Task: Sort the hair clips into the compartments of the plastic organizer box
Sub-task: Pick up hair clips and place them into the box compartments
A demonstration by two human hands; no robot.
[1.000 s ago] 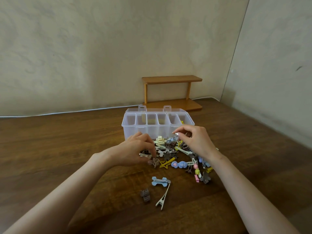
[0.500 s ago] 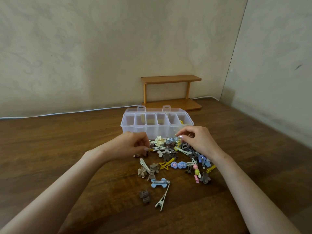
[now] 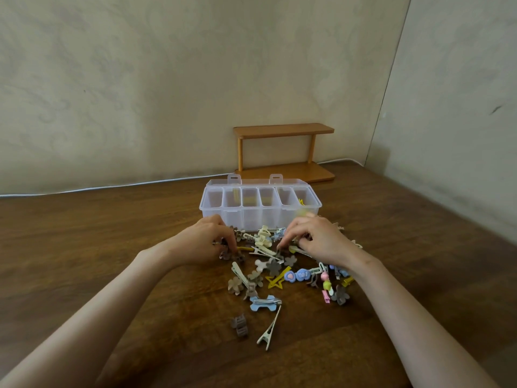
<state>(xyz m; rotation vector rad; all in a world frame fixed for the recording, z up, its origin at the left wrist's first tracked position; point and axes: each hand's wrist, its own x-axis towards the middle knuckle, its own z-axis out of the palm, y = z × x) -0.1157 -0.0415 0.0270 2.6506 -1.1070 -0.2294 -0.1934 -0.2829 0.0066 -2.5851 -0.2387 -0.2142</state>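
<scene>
On the wooden surface just in front of the plastic organizer box [image 3: 253, 218], the hair clips [image 3: 272, 266] lie in a loose heap, with a few strays nearer us. Our left hand [image 3: 200, 243] curls its fingers narrowly over some brown flower clips [image 3: 225, 255] at the heap's left edge. Our right hand [image 3: 320, 242] has its fingers bent down into the heap's far right side, and we cannot tell whether they hold anything. One yellow clip [image 3: 301, 202] shows in the rightmost compartment. We judge these clips light, stiff and smooth, apt to tangle and skid. Each is best pinched across its decorated body or flat spine and lifted singly, clear of its neighbours.
</scene>
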